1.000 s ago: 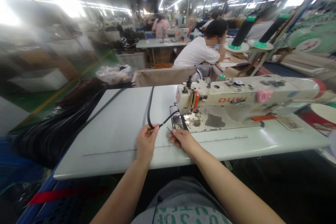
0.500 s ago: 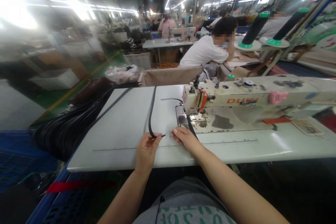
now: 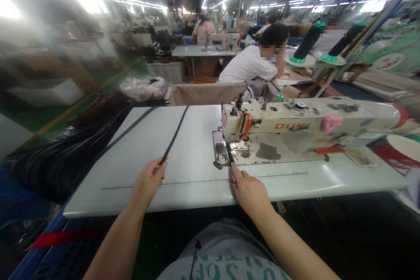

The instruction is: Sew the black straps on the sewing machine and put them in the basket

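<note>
My left hand [image 3: 151,180] is closed on the end of a black strip [image 3: 175,133], which runs away from me over the white table to its far edge. My right hand [image 3: 247,186] lies at the front of the sewing machine's plate [image 3: 221,143], its fingers closed on a dark strip [image 3: 230,154] that leads back under the machine head [image 3: 233,124]. A thin pointed tip, too small to identify, sticks out left of my right fingers.
Another dark strip [image 3: 134,123] crosses the white table [image 3: 131,162] at the left, beside a large black bundle [image 3: 75,153]. A blue crate stands lower left. Behind the machine are a fabric-lined bin [image 3: 206,95] and a person in white [image 3: 247,64].
My left hand has moved left with the black strip, which is now straighter. My right hand has shifted to the dark strip at the machine plate. The whole view has turned slightly right.
</note>
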`<state>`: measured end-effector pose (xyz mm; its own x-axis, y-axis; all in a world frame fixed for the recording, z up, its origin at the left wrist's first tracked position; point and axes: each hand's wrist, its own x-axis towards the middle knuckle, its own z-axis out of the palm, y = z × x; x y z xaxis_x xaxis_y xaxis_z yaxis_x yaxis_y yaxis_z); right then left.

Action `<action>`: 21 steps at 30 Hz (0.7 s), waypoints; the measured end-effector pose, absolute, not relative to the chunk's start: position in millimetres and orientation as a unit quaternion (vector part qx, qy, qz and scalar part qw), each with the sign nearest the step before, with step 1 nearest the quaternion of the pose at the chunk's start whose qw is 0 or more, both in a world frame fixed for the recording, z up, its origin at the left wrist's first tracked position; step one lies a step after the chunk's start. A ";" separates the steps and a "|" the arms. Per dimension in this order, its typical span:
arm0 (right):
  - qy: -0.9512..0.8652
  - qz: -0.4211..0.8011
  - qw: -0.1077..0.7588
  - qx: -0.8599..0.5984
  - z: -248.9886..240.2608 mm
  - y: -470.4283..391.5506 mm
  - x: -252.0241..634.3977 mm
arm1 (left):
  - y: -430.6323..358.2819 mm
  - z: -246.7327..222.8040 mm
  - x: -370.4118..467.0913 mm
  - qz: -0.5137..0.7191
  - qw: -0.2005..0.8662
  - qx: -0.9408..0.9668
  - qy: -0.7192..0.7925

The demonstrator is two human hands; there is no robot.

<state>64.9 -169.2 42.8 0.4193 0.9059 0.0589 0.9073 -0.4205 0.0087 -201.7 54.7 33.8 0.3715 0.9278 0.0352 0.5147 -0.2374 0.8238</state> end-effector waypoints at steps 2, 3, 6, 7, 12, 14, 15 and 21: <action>-0.540 -0.032 0.000 -0.841 44.0 -169.7 64.1 | 70.9 37.3 -218.6 0.269 0.300 0.756 0.516; -0.542 -0.035 -0.003 -0.840 44.8 -169.4 64.1 | 79.0 38.9 -228.5 0.264 0.266 0.762 0.529; -0.548 -0.043 -0.006 -0.835 45.8 -167.5 66.1 | 102.6 44.2 -266.0 0.248 0.167 0.770 0.563; -0.551 -0.047 -0.004 -0.833 45.4 -167.0 67.2 | 109.9 46.6 -281.5 0.248 0.131 0.771 0.572; -0.560 -0.072 0.017 -0.825 39.2 -167.3 72.4 | 138.7 65.9 -378.1 0.224 -0.019 0.720 0.656; -0.568 -0.089 0.025 -0.818 36.0 -167.8 74.2 | 142.0 73.1 -421.1 0.190 -0.032 0.672 0.715; -0.571 -0.098 0.029 -0.814 34.4 -168.0 75.2 | 140.8 75.3 -441.8 0.171 -0.028 0.648 0.742; -0.586 -0.123 0.047 -0.800 28.3 -165.3 80.2 | 104.9 62.8 -519.0 0.130 -0.006 0.585 0.800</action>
<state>80.2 -165.3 28.3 0.2835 0.9256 0.2508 0.9484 -0.3093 0.0693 -519.0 104.9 62.8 -0.3147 0.9352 0.1624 0.9385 0.2809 0.2011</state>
